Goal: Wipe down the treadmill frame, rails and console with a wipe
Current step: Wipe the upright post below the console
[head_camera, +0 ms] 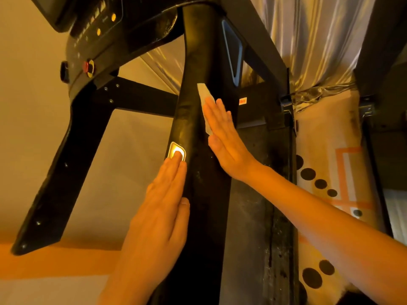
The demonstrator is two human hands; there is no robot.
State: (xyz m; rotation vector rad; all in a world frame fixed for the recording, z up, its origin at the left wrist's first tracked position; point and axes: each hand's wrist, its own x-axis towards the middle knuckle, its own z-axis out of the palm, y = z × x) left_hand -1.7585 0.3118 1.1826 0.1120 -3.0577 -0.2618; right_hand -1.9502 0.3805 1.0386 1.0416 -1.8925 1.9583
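**Both palms flat on the treadmill rail, wipe under the right one**

The right hand (222, 137) is laid out flat, fingers straight and together, pressing a small white folded wipe (203, 93) against the wide glossy black padded rail (198, 62). It isn't curled round anything, just palm and fingers pushing on it. The wipe sits under the fingers, with its far end sticking out past the fingertips and a strip showing along the thumb side of the hand.

The left hand (163, 208) is flat too, nothing in it, resting on the same rail nearer the camera and to the left of the right hand. Its fingertips touch the near edge of a shiny rounded metal sensor plate (175, 148) set into the rail.

Beyond both hands and off to the left is the black treadmill console (92, 29), with a round red button on a yellow ring (87, 66) at its lower edge. A flat black cross bar (143, 100) runs left from the rail, just beyond the left fingertips, to a slanted black side upright (66, 161). To the right of the right forearm there's a pale rug with dark dots and orange lines (326, 150), and above that a silvery shiny curtain (312, 40).
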